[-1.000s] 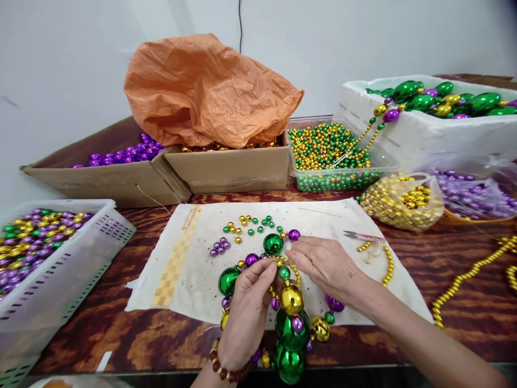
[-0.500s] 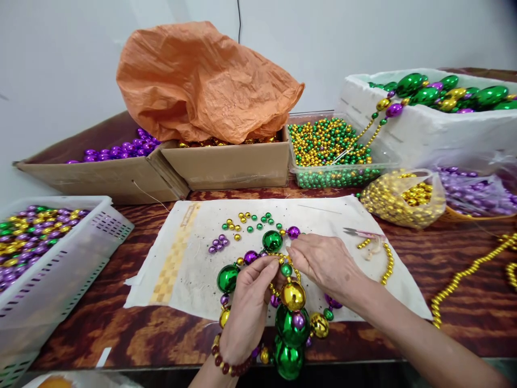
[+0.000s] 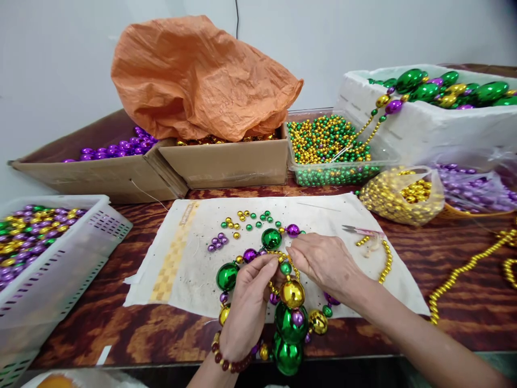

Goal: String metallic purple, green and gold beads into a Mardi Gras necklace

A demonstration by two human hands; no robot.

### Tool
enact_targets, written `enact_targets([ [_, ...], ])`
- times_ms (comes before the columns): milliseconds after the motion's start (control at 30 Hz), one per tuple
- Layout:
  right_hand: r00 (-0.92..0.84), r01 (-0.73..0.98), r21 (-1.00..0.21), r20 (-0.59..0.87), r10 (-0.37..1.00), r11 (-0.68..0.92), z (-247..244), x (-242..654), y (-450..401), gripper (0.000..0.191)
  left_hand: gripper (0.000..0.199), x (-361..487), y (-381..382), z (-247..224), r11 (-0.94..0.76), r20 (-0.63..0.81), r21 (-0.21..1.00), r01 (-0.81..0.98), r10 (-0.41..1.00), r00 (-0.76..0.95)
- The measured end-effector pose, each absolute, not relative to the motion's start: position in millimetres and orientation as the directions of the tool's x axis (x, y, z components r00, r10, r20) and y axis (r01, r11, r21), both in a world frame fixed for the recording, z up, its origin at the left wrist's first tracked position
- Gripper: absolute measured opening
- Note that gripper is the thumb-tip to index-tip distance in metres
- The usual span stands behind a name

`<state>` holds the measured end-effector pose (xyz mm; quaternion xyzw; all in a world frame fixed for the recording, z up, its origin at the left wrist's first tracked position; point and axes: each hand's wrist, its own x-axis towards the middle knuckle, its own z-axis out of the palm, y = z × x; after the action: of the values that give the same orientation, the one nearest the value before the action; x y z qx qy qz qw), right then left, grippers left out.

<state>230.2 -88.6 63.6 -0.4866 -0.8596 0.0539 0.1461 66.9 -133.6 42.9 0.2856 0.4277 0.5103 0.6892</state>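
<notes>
My left hand (image 3: 251,291), with a bracelet of dark red beads at the wrist, pinches a bead necklace (image 3: 291,293) between thumb and fingertips. Large green, gold and purple balls hang from that spot past the table's front edge, and the rest of the necklace loops over a white cloth (image 3: 194,280). Close on the right, my right hand (image 3: 323,261) is closed with its fingers curled down; what they grip is hidden. Loose small purple beads (image 3: 217,242), green beads (image 3: 264,217) and gold beads (image 3: 230,222) lie on the cloth beyond my hands.
Scissors (image 3: 361,230) and a short gold bead strand (image 3: 386,261) lie right. A white basket (image 3: 97,237) stands left. Cardboard boxes (image 3: 226,167), an orange bag (image 3: 202,81), a clear bead tub (image 3: 331,175), a foam box (image 3: 436,129) and a bag of gold beads (image 3: 388,202) line the back.
The whole view has shifted very slightly. Both hands keep nearly the same pose on the necklace, with no other clear change.
</notes>
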Motion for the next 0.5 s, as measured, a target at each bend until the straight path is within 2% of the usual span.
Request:
enact_targets([
  [200, -0.437, 0.843, -0.254, 0.191, 0.879, 0.474, 57.0, 244.1, -79.8, 0.042, 0.016, 65.8, -134.6, 44.7, 0.348, -0.337, 0.822, -0.451, 0.935, 0.107],
  [333, -0.255, 0.922, -0.265, 0.137, 0.957, 0.284, 43.8, 278.7, -57.1, 0.047, 0.017, 62.8, -134.6, 44.9, 0.347, -0.332, 0.837, -0.423, 0.937, 0.112],
  [500, -0.010, 0.983, -0.183, 0.125, 0.992, 0.033, 24.0, 340.5, -15.4, 0.029, 0.022, 56.5, -136.0, 47.9, 0.314, -0.288, 0.906, -0.283, 0.949, 0.133],
])
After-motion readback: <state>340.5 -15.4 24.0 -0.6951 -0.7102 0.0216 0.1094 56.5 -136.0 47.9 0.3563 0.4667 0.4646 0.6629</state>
